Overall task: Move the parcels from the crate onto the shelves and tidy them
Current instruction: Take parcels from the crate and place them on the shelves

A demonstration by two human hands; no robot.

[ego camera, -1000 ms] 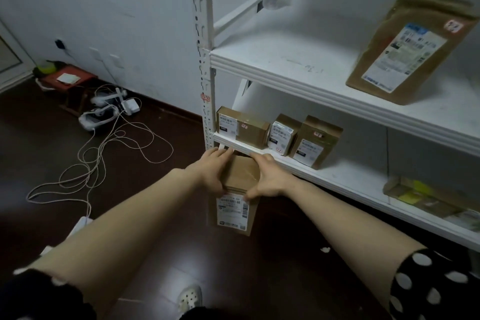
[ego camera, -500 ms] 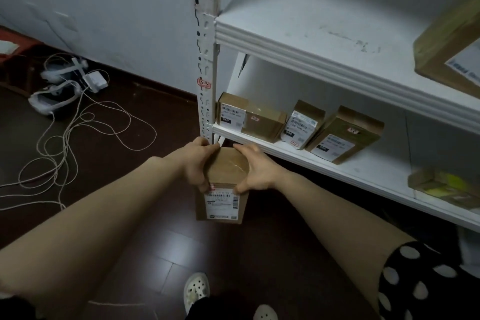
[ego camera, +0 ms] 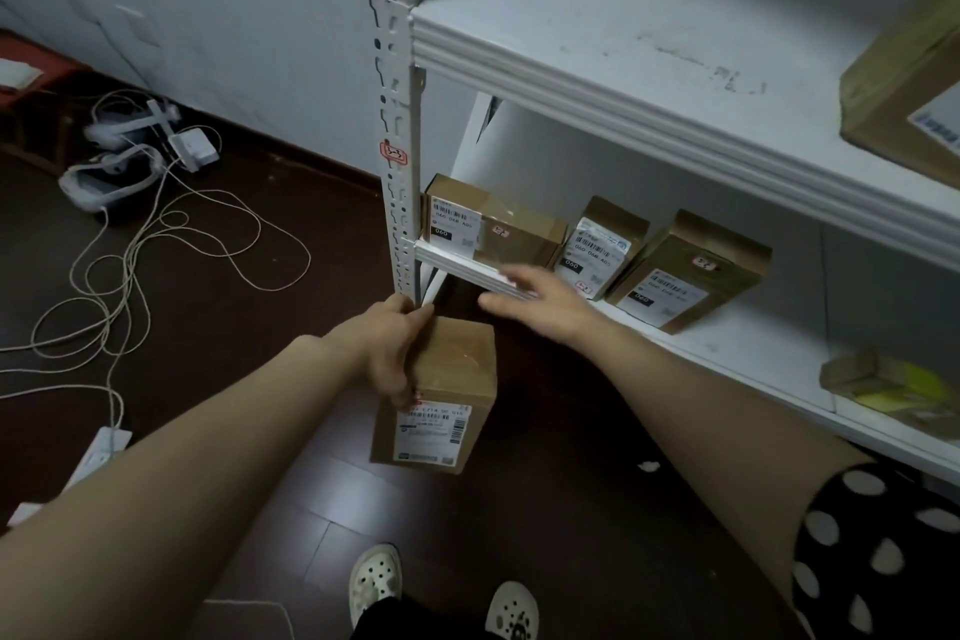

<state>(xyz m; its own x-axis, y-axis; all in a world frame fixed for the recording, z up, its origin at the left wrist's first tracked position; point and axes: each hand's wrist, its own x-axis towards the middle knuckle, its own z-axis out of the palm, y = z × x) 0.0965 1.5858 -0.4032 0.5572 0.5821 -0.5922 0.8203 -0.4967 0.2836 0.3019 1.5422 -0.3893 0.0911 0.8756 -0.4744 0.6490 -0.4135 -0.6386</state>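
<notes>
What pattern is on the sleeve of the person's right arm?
The sleeve is black with white polka dots, clearest in the head view.

Place: a small parcel storeroom, fitted for shelving deliveries.
Racking: a white slotted-steel shelving unit [ego camera: 623, 109] stands against the wall, with a small red-printed tag [ego camera: 393, 153] stuck on its upright.
Stock: brown cardboard parcels [ego camera: 493, 224] stand in a row on the middle shelf, each with a white barcode label and a black "060" code patch.
Floor: a dark wood-plank floor [ego camera: 519, 509] with loose gear lying on it: a tangle of pale cables [ego camera: 130, 265], white headsets [ego camera: 111, 172] and a white power strip [ego camera: 98, 447].
Walls: a plain pale painted wall [ego camera: 234, 16] with dark skirting along its foot.
</notes>
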